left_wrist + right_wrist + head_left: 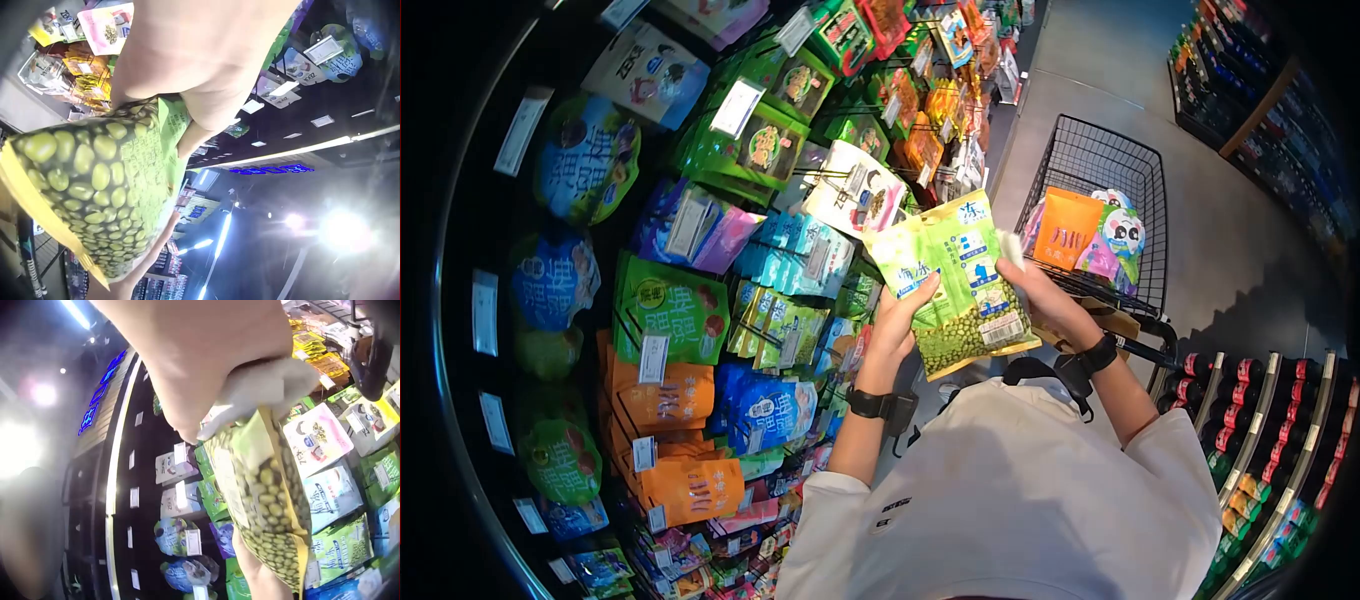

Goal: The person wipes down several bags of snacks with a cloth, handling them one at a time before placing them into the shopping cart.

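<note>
A yellow-green snack bag [960, 290], printed with green beans, is held up in front of the chest with its label-covered side toward the head camera. My left hand [897, 322] grips its left edge, the thumb lying over the face of the bag. On the opposite edge, my right hand [1040, 292] pinches the bag with a crumpled white wipe or tissue [265, 387] between fingers and packaging. The printed beans [94, 169] fill the lower part of the bag in the left wrist view. Both wrists wear black straps.
A rack of hanging snack packets [670, 310] runs along the left, with price tags on its hooks. Beyond the right hand stands a black wire shopping cart [1090, 150] holding an orange packet [1067, 228] and a panda-printed packet [1122, 235]. Bottle shelves [1250, 430] line the lower right.
</note>
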A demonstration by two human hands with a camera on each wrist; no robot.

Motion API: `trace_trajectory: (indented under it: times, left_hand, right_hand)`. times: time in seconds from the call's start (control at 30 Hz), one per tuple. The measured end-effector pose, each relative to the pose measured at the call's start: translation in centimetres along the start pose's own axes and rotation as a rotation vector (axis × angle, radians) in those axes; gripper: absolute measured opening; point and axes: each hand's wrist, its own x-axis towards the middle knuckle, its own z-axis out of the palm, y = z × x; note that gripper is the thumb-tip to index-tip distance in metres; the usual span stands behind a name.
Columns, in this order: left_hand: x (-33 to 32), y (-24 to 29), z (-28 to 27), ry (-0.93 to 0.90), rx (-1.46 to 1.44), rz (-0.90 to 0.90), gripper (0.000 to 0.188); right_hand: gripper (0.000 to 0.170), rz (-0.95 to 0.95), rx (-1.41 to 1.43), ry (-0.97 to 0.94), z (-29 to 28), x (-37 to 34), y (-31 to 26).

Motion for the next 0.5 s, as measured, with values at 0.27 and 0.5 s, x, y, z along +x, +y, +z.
trace_trajectory:
  times: [0.27, 0.5]
  left_hand:
    - [1.4, -0.8, 0.7, 0.107, 0.149, -0.046, 0.042]
    - [1.9, -2.4, -5.3, 0.249, 0.212, -0.050, 0.043]
  right_hand:
    - [0.050, 0.035, -0.247, -0.010, -2.2, 0.3, 2.1]
    - [0.039, -0.110, -0.228, 0.361, -6.5, 0.1, 1.2]
